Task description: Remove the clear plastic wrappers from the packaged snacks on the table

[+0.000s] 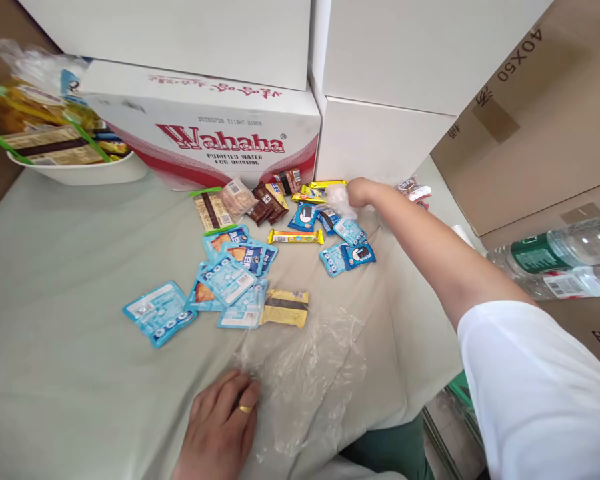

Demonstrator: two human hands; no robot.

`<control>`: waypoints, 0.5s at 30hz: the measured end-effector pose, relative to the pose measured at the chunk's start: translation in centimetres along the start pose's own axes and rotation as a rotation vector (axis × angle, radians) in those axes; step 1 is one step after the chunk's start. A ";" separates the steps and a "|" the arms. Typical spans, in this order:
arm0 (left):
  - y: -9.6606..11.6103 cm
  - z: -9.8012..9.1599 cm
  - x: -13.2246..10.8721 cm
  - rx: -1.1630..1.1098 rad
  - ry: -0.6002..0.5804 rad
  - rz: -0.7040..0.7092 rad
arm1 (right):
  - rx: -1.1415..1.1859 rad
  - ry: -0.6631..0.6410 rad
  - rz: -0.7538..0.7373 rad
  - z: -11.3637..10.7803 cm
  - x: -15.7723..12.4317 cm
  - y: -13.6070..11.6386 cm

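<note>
While left hand lies flat, open, pinning the clear plastic bag to the tablecloth, right hand reaches far, grip unclear, touching a clear wrapper among snack packets. Wahaha box behind; water bottles right.

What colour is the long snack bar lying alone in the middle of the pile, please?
Yellow, with an orange band along its middle: the snack bar shows best in the head view.

Your hands work among scattered snack packets on a cloth-covered table.

Your left hand lies flat on the edge of a clear plastic bag, while your right hand reaches far out, fingers closed on a crumpled clear wrapper beside the yellow bars and blue packets, near the Wahaha box.
</note>
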State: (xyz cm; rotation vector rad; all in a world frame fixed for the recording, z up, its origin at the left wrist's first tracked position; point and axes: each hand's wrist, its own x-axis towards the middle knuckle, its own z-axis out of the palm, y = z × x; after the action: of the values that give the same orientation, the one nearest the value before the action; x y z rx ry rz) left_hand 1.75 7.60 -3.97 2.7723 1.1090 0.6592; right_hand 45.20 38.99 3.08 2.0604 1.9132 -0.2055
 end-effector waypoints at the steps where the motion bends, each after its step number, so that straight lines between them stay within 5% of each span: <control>1: 0.0 0.0 0.0 -0.007 0.001 -0.006 | -0.005 -0.029 0.019 0.3 -0.3 -0.7; 6: 0.1 0.0 0.0 -0.032 0.006 -0.023 | 0.035 0.012 0.107 -2.3 -2.2 0.8; 10: 0.0 0.1 -0.1 -0.055 0.013 -0.033 | 0.128 0.291 0.080 -4.9 -7.4 4.5; 12: 0.0 0.2 -0.2 -0.065 0.026 -0.038 | 0.182 0.497 0.105 -4.1 -11.2 6.4; 15: 0.0 0.4 -0.3 -0.076 0.041 -0.047 | 0.275 0.658 0.268 0.0 -16.3 8.8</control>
State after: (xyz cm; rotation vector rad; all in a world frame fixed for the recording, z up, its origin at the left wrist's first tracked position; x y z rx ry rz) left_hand 1.68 7.41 -4.46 2.6722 1.1284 0.7398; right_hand 52.37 23.19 9.43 2.7992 1.9881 0.3359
